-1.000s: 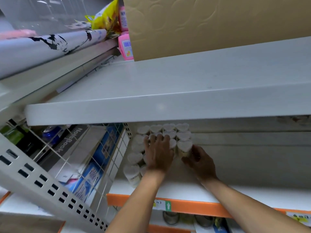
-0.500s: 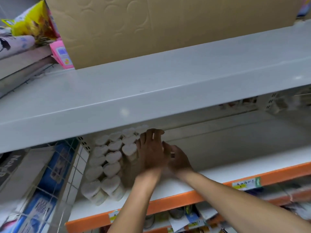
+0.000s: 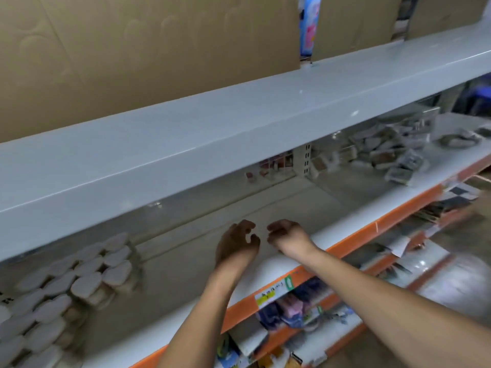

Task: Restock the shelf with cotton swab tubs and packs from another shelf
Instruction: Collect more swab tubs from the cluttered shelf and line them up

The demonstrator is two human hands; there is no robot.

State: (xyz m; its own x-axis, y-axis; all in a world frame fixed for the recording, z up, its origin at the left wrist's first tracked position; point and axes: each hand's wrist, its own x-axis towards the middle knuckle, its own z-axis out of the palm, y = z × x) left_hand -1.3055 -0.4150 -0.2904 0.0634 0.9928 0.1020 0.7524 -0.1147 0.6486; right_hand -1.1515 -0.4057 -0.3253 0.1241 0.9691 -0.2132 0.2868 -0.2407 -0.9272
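1. Both hands hang empty over the middle shelf (image 3: 326, 235): the left hand (image 3: 236, 243) has its fingers loosely curled with a narrow gap to the thumb, and the right hand (image 3: 288, 235) is curled the same way, holding nothing.
2. The two hands sit just beside each other, not touching, above a bare stretch of shelf floor, forearms crossing the orange front edge (image 3: 353, 240).
3. The heart-lidded cotton swab tubs (image 3: 79, 282) stand upright in a tight block at the left end of that shelf, well apart from the hands; the block's long axis runs from near left to far right, lids facing up.
4. Open room lies between the tubs and the hands, and on to the right.
5. Farther right, a loose heap of clear packs (image 3: 393, 152) lies on the same level; their contents are too blurred to tell.
6. The grey shelf above (image 3: 212, 128) overhangs closely, carrying cardboard boxes (image 3: 148, 49).
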